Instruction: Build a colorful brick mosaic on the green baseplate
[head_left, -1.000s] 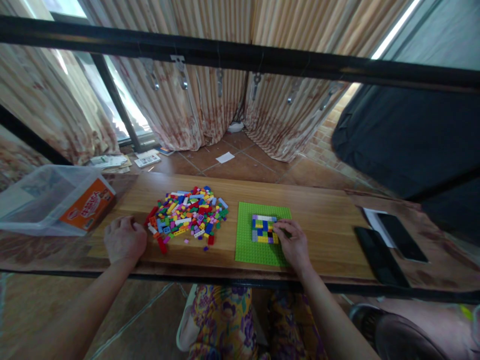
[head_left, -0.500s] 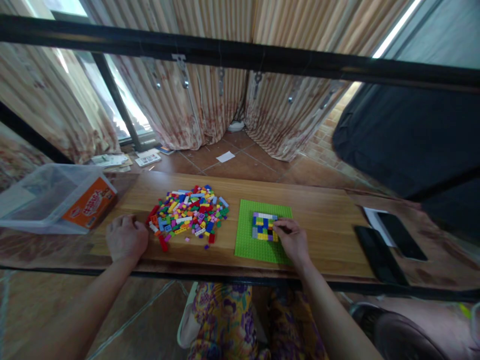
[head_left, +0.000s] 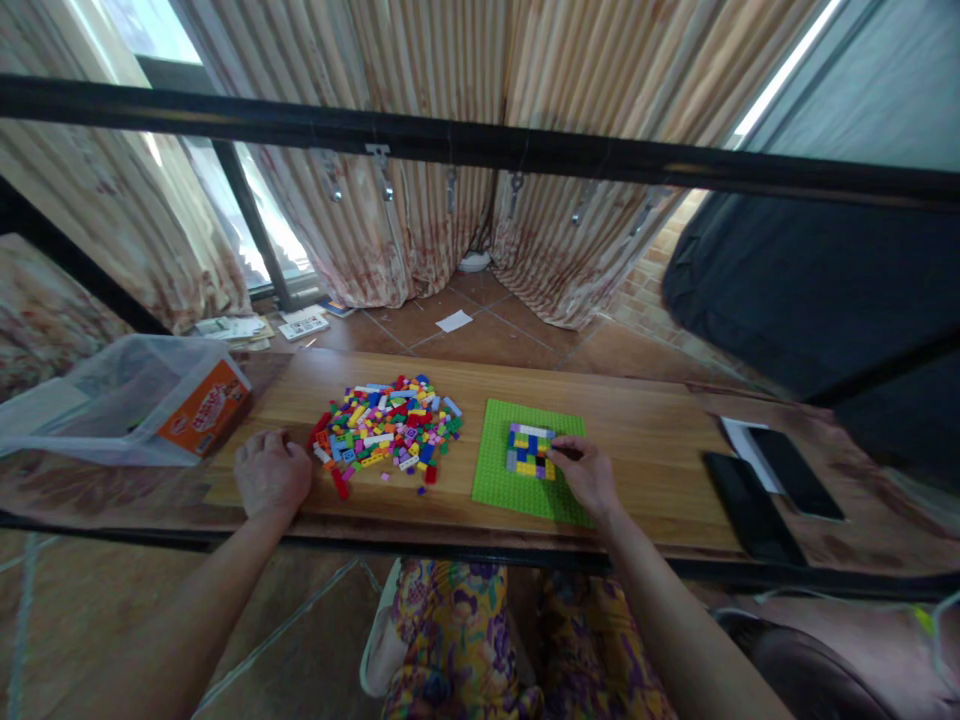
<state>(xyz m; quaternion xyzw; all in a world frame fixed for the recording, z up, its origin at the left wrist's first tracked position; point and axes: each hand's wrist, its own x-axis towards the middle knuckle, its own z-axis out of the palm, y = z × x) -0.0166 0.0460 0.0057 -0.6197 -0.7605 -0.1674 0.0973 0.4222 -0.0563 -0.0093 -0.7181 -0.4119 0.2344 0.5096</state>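
Observation:
A small flat build of toy bricks [head_left: 531, 453] in blue, yellow, white and grey sits on a green baseplate [head_left: 499, 488]. My right hand [head_left: 589, 475] is at its right edge, thumb and forefinger pinched on a toy brick there that the fingertips mostly cover. Left of the baseplate spreads a loose pile of toy bricks [head_left: 394, 425] in many colours. Beside that pile's left end, my left hand [head_left: 272, 472] rests on the wooden board with its fingers curled in, and nothing shows in it.
A clear plastic bin [head_left: 142, 385] with an orange label stands at the left end of the wooden board [head_left: 652, 430]. Two dark phone-like devices, one nearer [head_left: 750, 505] and one farther [head_left: 799, 470], lie at the right. A black bar [head_left: 450, 140] crosses above the board.
The view has shifted slightly, so the bin and pile appear a little farther right. Both hands keep nearly the same places, the right one still at the build's edge.

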